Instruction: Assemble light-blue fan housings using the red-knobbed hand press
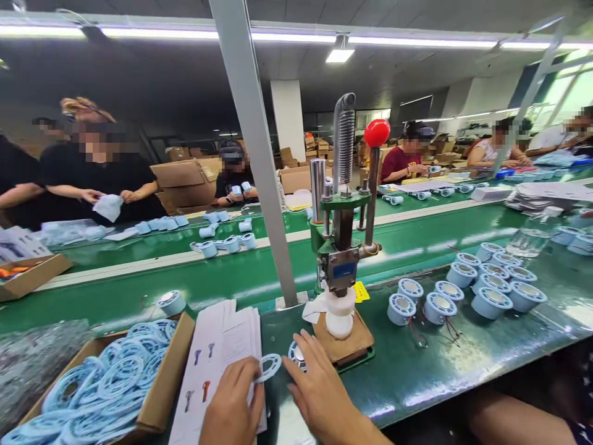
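Note:
My left hand [234,402] pinches a light blue plastic ring [270,367] by its left edge, holding it above the bench. My right hand [319,386] curls over a light blue round housing with a metal disc in it [296,355]; the fingers hide much of this part. Just beyond stands a green hand press [343,266] with a red ball knob, its white round pad [340,322] over a brown base plate [354,340]. To the left, a cardboard box [160,395] holds a heap of light blue rings [123,371].
Printed sheets [204,364] lie between box and hands. Several blue housings [440,306] with thin wires stand on the right. A grey post [259,148] rises behind the bench. Across the green conveyor [231,269], several people [106,167] handle parts. A clear plastic container [529,242] sits far right.

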A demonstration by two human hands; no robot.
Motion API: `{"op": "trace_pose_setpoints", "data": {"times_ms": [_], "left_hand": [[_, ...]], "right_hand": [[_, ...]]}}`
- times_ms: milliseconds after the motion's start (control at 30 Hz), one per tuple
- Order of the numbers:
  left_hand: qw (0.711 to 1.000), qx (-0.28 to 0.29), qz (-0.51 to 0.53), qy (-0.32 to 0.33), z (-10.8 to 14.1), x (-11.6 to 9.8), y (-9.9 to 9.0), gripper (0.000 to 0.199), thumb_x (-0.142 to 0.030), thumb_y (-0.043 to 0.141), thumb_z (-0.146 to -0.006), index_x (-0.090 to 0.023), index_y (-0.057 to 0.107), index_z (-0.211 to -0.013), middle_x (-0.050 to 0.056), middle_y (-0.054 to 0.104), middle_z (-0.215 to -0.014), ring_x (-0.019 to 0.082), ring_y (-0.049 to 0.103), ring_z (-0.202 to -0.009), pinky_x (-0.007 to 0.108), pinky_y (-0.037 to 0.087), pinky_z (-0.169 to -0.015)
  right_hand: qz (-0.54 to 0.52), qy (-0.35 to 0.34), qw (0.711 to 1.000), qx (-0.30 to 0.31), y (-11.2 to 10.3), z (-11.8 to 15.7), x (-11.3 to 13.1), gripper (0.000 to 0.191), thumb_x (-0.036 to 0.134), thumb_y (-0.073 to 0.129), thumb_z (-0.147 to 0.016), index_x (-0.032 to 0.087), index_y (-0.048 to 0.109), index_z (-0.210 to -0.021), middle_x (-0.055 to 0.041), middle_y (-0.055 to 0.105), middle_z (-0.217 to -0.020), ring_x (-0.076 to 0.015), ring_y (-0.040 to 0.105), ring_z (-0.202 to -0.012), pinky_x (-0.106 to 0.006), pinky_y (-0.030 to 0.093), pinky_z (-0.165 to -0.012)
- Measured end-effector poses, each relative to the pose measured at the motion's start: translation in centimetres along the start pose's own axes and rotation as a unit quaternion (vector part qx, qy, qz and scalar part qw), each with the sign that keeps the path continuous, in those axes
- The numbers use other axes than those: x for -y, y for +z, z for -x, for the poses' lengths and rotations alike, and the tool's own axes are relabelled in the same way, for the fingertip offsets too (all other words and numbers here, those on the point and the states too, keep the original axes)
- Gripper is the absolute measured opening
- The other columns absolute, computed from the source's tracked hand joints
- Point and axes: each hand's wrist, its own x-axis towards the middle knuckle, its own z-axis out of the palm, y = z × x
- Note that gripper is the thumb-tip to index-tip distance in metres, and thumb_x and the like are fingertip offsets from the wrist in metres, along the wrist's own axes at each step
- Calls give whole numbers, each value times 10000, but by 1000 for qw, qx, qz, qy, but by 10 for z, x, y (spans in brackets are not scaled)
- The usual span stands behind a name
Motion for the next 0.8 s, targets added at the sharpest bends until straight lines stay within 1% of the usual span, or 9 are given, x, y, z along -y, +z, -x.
{"op": "trace_pose_setpoints", "data": {"times_ms": [100, 233, 300, 367, 433, 500, 600, 700, 800], "left_hand": [[996, 84, 8, -12, -4, -20, 20, 284, -106, 398, -822, -215, 634, -933, 89, 690, -1013, 236, 660, -978, 391, 558, -878], [979, 198, 43, -1, 6, -36, 34, 368, 0, 335, -773, -201, 616, -902, 96, 651, -1145, 211, 626, -1066, 368, 546, -921], [973, 226, 57, -5, 10, -41, 34, 394, 21, 322, -751, -201, 607, -910, 93, 606, -1251, 208, 578, -1163, 378, 515, -982], [968, 242, 62, -18, 10, -47, 33, 433, -3, 351, -754, -199, 606, -1043, 103, 552, -1344, 221, 518, -1254, 418, 464, -1056], [960, 272, 54, -33, 7, -53, 34, 476, -95, 457, -770, -189, 568, -1223, 126, 509, -1405, 277, 462, -1314, 496, 414, -1096], [952, 301, 34, -44, 4, -57, 38, 572, -176, 555, -744, -186, 535, -1315, 134, 499, -1428, 343, 424, -1338, 574, 379, -1098], [955, 291, 36, -48, 5, -56, 44, 567, -172, 556, -744, -201, 556, -1311, 109, 551, -1385, 334, 460, -1306, 555, 400, -1085], [964, 239, 93, -64, 12, -53, 44, 540, -193, 510, -801, -203, 520, -1340, 97, 559, -1379, 277, 488, -1292, 484, 409, -1102], [966, 175, 161, -101, 20, -57, 40, 599, -230, 501, -821, -245, 418, -1414, 69, 539, -1408, 246, 504, -1289, 446, 408, -1109]], "right_hand": [[-27, -27, 998, -48, 18, 18, -4, 367, 40, 483, -787, 208, 653, -1066, -118, 622, -1220, -277, 583, -1187, -459, 555, -942], [-55, -67, 993, -85, 6, 63, -33, 503, 63, 500, -784, 175, 558, -1271, -112, 631, -1183, -229, 596, -1168, -333, 555, -942], [-64, -25, 995, -71, -5, 82, -42, 547, 88, 529, -799, 163, 498, -1339, -123, 587, -1262, -230, 570, -1211, -318, 523, -987], [-66, 31, 996, -53, -15, 91, -45, 579, 127, 561, -810, 150, 447, -1377, -137, 546, -1321, -233, 562, -1226, -302, 508, -1001], [-67, 63, 995, -38, -21, 92, -45, 600, 143, 574, -805, 151, 422, -1386, -132, 546, -1326, -222, 571, -1219, -276, 503, -1000], [-73, 70, 994, -32, -25, 89, -45, 601, 134, 570, -791, 163, 423, -1374, -113, 579, -1292, -207, 592, -1196, -258, 503, -996], [-83, 79, 993, -41, -29, 85, -44, 610, 118, 558, -766, 183, 431, -1359, -91, 610, -1263, -197, 616, -1166, -249, 516, -978], [-88, 90, 992, -18, -31, 87, -42, 686, 86, 541, -726, 208, 402, -1387, -68, 600, -1302, -194, 603, -1191, -259, 515, -985], [-103, 116, 988, -6, -24, 87, -36, 759, 75, 546, -698, 214, 353, -1418, -59, 596, -1316, -186, 604, -1188, -252, 511, -991]]}}
